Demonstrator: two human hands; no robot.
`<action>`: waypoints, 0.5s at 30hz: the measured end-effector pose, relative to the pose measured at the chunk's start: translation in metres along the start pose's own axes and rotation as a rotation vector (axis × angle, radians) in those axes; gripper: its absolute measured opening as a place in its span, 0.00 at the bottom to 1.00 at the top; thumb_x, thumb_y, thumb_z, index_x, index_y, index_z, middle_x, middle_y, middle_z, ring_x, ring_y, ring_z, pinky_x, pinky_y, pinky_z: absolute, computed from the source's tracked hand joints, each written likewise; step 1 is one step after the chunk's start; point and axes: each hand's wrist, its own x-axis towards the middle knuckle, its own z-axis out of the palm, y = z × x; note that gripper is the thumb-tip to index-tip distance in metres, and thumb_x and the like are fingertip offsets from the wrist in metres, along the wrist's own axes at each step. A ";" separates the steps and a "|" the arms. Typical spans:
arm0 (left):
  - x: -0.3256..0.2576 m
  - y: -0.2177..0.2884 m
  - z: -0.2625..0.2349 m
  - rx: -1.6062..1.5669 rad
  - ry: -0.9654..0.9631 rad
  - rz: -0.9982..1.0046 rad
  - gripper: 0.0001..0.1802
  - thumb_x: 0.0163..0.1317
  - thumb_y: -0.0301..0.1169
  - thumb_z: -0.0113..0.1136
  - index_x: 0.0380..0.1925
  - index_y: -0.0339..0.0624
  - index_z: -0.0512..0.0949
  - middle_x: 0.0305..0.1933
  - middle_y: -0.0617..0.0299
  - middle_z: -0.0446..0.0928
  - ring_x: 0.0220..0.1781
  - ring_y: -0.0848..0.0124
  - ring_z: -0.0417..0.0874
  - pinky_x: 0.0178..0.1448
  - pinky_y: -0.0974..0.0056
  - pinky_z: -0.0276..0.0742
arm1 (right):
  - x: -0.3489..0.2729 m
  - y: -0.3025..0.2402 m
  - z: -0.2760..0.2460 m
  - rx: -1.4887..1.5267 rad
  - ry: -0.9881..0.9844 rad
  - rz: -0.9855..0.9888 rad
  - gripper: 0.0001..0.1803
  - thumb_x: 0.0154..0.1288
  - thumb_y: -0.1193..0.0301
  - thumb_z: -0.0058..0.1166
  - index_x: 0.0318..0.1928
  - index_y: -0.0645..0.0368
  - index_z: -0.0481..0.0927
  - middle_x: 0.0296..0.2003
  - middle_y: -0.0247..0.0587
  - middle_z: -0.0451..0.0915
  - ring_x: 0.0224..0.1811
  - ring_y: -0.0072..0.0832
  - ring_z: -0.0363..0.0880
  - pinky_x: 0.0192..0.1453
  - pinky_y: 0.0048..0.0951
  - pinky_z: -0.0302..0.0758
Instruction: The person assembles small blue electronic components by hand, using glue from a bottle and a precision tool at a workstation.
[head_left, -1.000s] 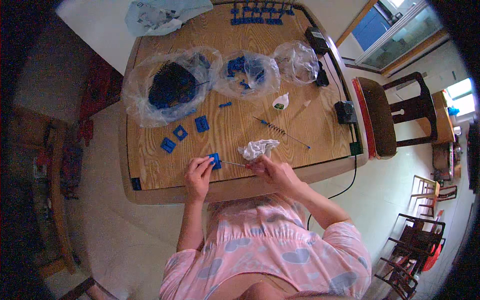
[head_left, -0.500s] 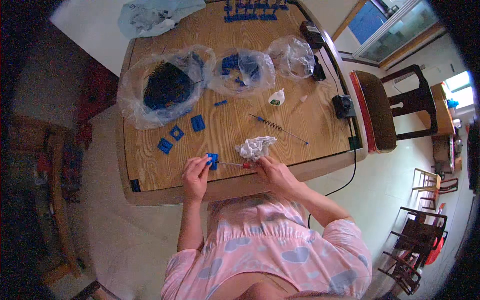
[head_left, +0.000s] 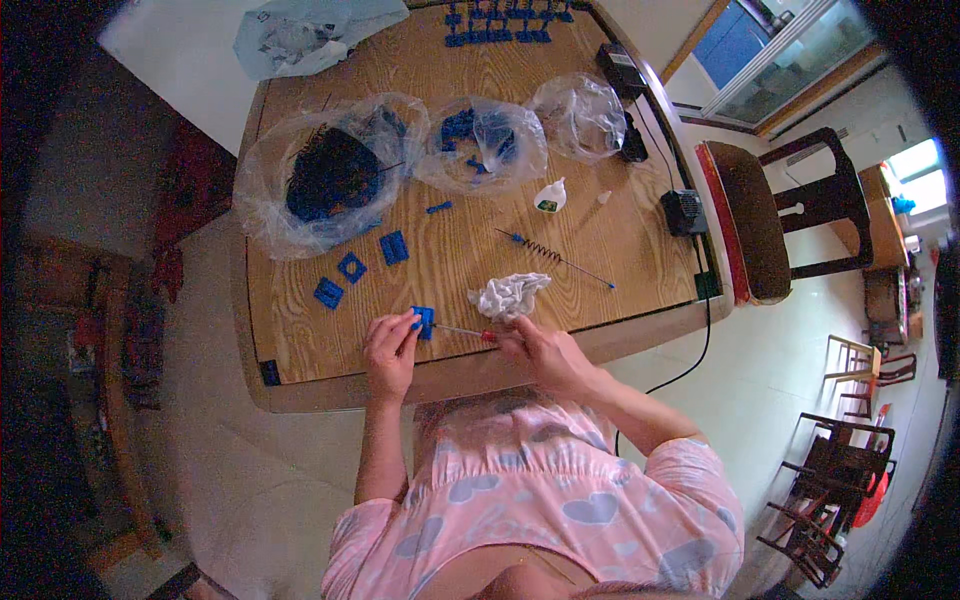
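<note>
Near the table's front edge, my left hand (head_left: 389,345) pinches a small blue plastic part (head_left: 424,323). My right hand (head_left: 543,352) is closed round the red handle of a screwdriver (head_left: 462,331); its metal shaft points left, and the tip meets the blue part. Just beyond my right hand lies a crumpled white cloth or tissue (head_left: 512,296). Farther left, three loose blue pieces rest in a slanting row, among them a square one with a hole (head_left: 351,267). A thin rod with a black spring (head_left: 543,249) lies to the right.
Open clear bags hold dark springs (head_left: 335,170) and blue parts (head_left: 459,124); another clear bag (head_left: 582,115) stands farther right. A small white bottle (head_left: 550,195) is mid-table. Blue assemblies (head_left: 497,38) line the far edge. A black power adapter (head_left: 684,212) with a cable sits at the right edge, beside a chair (head_left: 755,220).
My right hand and the screwdriver have shifted very slightly left. My left hand keeps the blue part in nearly the same place.
</note>
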 end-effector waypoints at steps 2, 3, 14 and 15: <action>0.001 0.002 0.000 -0.012 -0.001 -0.011 0.11 0.51 0.20 0.65 0.37 0.40 0.82 0.41 0.60 0.82 0.44 0.62 0.80 0.50 0.61 0.76 | 0.002 0.004 0.002 -0.050 0.082 -0.076 0.11 0.67 0.66 0.48 0.45 0.58 0.70 0.34 0.53 0.77 0.38 0.53 0.77 0.39 0.48 0.73; 0.002 0.003 0.000 -0.022 -0.003 -0.023 0.11 0.51 0.20 0.65 0.37 0.40 0.82 0.41 0.60 0.82 0.44 0.62 0.80 0.50 0.61 0.76 | 0.003 0.006 0.003 -0.098 0.163 -0.153 0.10 0.67 0.66 0.48 0.44 0.58 0.70 0.34 0.53 0.78 0.38 0.53 0.77 0.39 0.48 0.73; -0.002 -0.005 0.003 -0.042 0.013 -0.028 0.11 0.51 0.20 0.64 0.37 0.40 0.82 0.41 0.59 0.81 0.44 0.62 0.80 0.49 0.62 0.76 | 0.004 0.004 0.004 -0.117 0.101 -0.082 0.11 0.68 0.66 0.46 0.45 0.59 0.70 0.38 0.53 0.77 0.41 0.53 0.76 0.42 0.47 0.73; -0.002 -0.005 0.003 -0.039 0.018 -0.026 0.11 0.51 0.20 0.64 0.37 0.40 0.82 0.41 0.59 0.81 0.44 0.62 0.80 0.49 0.62 0.76 | 0.005 0.005 0.003 -0.107 0.076 -0.023 0.11 0.68 0.66 0.46 0.46 0.59 0.70 0.38 0.53 0.77 0.42 0.53 0.76 0.43 0.46 0.72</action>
